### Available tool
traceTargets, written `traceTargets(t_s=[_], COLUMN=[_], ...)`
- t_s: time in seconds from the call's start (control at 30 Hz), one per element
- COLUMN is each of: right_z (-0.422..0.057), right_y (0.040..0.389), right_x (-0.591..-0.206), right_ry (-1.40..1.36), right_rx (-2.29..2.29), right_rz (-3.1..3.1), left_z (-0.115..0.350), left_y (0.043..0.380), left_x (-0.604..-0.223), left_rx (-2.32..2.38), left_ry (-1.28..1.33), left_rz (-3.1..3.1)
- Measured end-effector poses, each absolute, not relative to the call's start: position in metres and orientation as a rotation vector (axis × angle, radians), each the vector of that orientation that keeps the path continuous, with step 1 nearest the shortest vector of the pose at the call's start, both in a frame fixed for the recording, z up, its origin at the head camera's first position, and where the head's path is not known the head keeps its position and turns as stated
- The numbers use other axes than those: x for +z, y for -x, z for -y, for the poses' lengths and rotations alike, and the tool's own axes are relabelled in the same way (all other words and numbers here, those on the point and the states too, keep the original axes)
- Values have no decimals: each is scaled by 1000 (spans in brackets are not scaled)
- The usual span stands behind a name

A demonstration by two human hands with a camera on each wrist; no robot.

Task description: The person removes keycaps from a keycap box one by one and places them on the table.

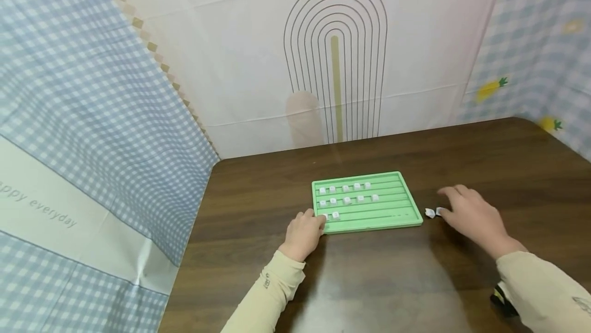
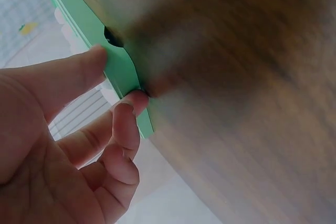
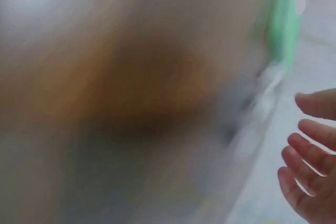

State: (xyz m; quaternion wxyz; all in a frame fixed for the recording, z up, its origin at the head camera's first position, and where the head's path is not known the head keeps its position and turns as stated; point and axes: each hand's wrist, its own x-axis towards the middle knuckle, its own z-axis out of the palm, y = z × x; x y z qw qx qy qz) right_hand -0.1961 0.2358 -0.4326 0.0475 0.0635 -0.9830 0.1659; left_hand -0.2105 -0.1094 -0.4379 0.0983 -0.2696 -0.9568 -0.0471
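Note:
A light green tray (image 1: 369,228) with raised ridges lies on the table. Small white cubes (image 1: 347,200) stand along its ridges: several in each of the two far rows, fewer at the left of the nearest row. My left hand (image 1: 302,233) holds the tray's near left corner; in the left wrist view, thumb and fingers pinch the green edge (image 2: 86,19). Beyond the tray's right end lie white pieces (image 1: 430,213). My right hand (image 1: 473,217) hovers by them, fingers spread and relaxed, nothing between them in the right wrist view. The pieces blur there.
The dark brown wooden table (image 1: 258,194) runs back to a white curtain (image 1: 240,66) with an arch print. Blue checked cloth (image 1: 115,92) hangs at the left side. A small black and yellow item (image 1: 500,302) sits by the right sleeve.

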Motion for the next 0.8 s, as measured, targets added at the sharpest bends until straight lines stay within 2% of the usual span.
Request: traceTargets(t_s=[0.13,0.3,0.4,0.8], right_z=[-180,-106,-77,-51], right_y=[212,226,229,236], right_x=[-426,-441,-450,-459], right_ry=[-364,-566,-612,-656], right_rx=[498,468,457,378], right_rz=[2901,2835,2839,2778], left_z=[109,106,104,111], left_y=[210,209,209,212], left_x=[-438,-442,-445,-445], left_rx=[-137,-124,-115,-103], left_ry=[794,793,791,785], left_rz=[2838,2841,2813,2749])
